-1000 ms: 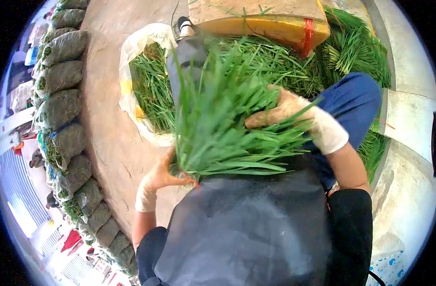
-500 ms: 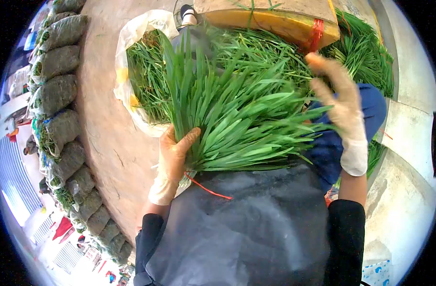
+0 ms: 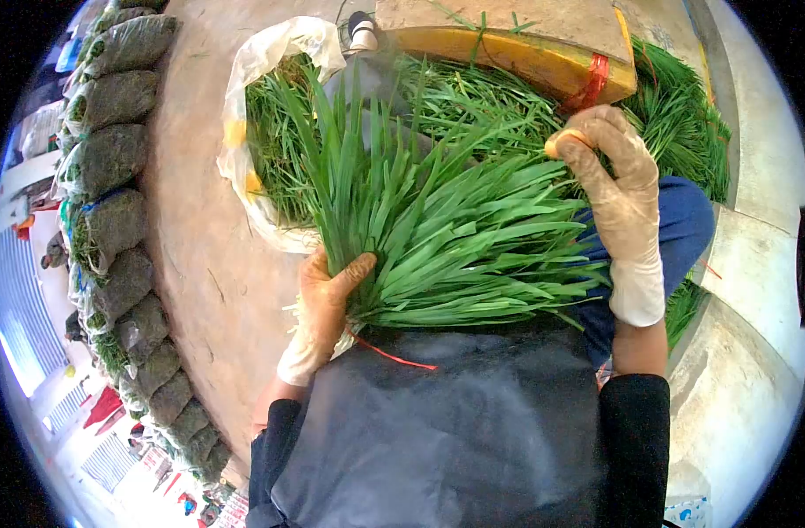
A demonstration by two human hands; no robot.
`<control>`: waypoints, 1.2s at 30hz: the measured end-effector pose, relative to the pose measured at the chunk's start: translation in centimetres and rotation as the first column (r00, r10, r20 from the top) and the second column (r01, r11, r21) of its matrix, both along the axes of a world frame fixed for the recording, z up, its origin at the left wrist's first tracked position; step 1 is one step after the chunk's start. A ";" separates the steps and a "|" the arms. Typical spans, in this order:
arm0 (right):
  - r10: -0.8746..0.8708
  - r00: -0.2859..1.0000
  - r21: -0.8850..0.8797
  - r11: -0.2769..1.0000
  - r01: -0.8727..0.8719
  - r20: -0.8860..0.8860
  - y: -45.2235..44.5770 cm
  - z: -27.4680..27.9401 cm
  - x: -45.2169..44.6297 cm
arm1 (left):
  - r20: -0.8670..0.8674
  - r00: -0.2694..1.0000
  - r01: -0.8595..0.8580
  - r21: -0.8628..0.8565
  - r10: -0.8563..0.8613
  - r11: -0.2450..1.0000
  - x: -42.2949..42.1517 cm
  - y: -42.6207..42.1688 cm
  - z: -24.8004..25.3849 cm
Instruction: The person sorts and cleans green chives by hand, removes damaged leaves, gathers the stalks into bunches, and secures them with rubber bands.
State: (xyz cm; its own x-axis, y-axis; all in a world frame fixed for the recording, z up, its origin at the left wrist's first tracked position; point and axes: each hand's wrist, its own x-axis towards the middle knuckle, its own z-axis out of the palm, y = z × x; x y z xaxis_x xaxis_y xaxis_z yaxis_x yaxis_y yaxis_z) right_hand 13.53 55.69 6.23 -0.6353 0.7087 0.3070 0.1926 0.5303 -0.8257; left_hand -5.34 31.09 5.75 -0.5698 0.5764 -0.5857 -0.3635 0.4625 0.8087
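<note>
My left hand [image 3: 326, 295], in a thin pale glove, is closed round the base of a bunch of garlic chives [image 3: 455, 233]. The long flat green leaves fan out up and to the right, above my dark apron [image 3: 446, 422]. A thin red tie [image 3: 389, 354] hangs near the base of the bunch. My right hand [image 3: 615, 176], also gloved, is raised just beyond the leaf tips at the right. Its fingers are curled, with thumb and forefinger close together and an orange cover at the fingertip. Whether anything is pinched there is hidden.
A white plastic bag [image 3: 235, 136] ahead holds loose green leaves [image 3: 482, 97]. Behind it stands a yellow-sided block [image 3: 508, 48] with red ties [image 3: 599, 79]. More chives [image 3: 684, 123] lie at the right by the wall. Stuffed sacks [image 3: 117, 163] line the left.
My right hand has gone from spread, blurred fingers to curled ones, near the leaf tips. My left hand keeps its hold on the chives. The whole view has shifted slightly.
</note>
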 end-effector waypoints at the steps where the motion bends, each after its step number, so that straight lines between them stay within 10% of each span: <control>1: -0.041 0.997 0.231 0.973 0.024 0.066 0.4 0.1 0.0 | -0.002 1.000 0.006 -0.001 -0.006 1.000 -0.1 -0.1 0.0; 7: 0.186 0.949 0.463 0.838 -0.288 0.253 -3.6 2.4 -4.9 | 0.011 1.000 0.022 0.019 -0.022 1.000 0.1 -0.1 -0.2; 10: 0.362 0.925 0.275 0.883 -0.380 0.117 -4.5 -1.0 -7.0 | -0.035 0.997 0.070 0.038 -0.069 0.997 0.1 -0.7 -0.5; 13: 0.062 0.997 -0.095 0.993 -0.067 -0.055 -0.4 1.4 -5.2 | 0.020 0.999 -0.030 0.006 0.029 1.000 -0.1 -0.6 -0.5; 16: 0.013 1.000 0.238 0.971 -0.016 0.013 1.4 3.2 -2.1 | 0.049 0.997 -0.064 0.025 0.063 0.998 -0.3 -0.2 -0.2; 21: 0.272 0.868 0.426 0.785 -0.450 0.416 -3.4 0.6 -2.3 | -0.011 1.000 0.028 0.000 -0.028 1.000 -0.5 0.4 -0.5; 24: 0.100 0.995 0.084 0.992 -0.099 -0.014 -3.2 -1.3 -2.0 | -0.002 1.000 0.022 0.021 -0.022 1.000 -0.8 0.4 -0.6; 28: -0.147 0.989 0.021 0.989 0.148 -0.032 0.6 0.9 -0.3 | 0.018 1.000 -0.009 0.035 0.008 0.999 -0.9 0.5 -0.3; 30: -0.021 0.990 0.391 0.920 -0.035 0.137 -1.3 3.9 -0.2 | -0.001 1.000 0.004 0.024 -0.004 1.000 -1.1 0.7 -0.6; 36: 0.203 0.819 0.186 0.918 -0.350 0.537 -5.1 1.9 0.6 | -0.001 1.000 0.007 0.031 -0.007 0.999 -1.0 1.6 -1.0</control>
